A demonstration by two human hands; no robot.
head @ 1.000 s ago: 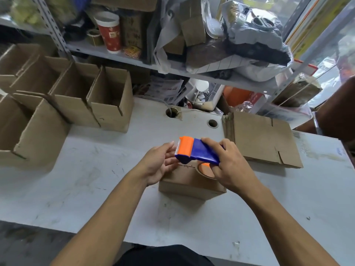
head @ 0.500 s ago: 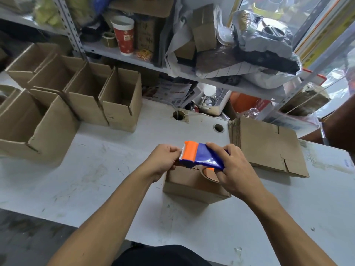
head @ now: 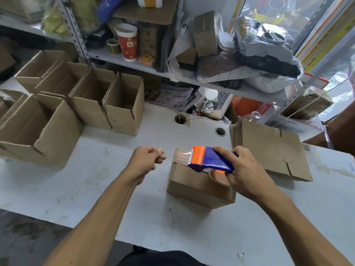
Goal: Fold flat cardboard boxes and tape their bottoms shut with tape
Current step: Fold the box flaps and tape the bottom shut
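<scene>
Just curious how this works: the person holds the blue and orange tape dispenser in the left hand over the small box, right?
Not quite: the head view shows the tape dispenser gripped by the right hand, not the left. It is indeed over the small box. The left hand is curled beside the box, holding nothing visible.

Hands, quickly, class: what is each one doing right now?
Left hand: fingers curled, holding nothing, beside the box.
Right hand: grips the tape dispenser on the box.

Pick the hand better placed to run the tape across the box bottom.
Right. The right hand already grips the tape dispenser, its blade end over the small box. The left hand hangs curled beside the box, holding nothing.
</scene>
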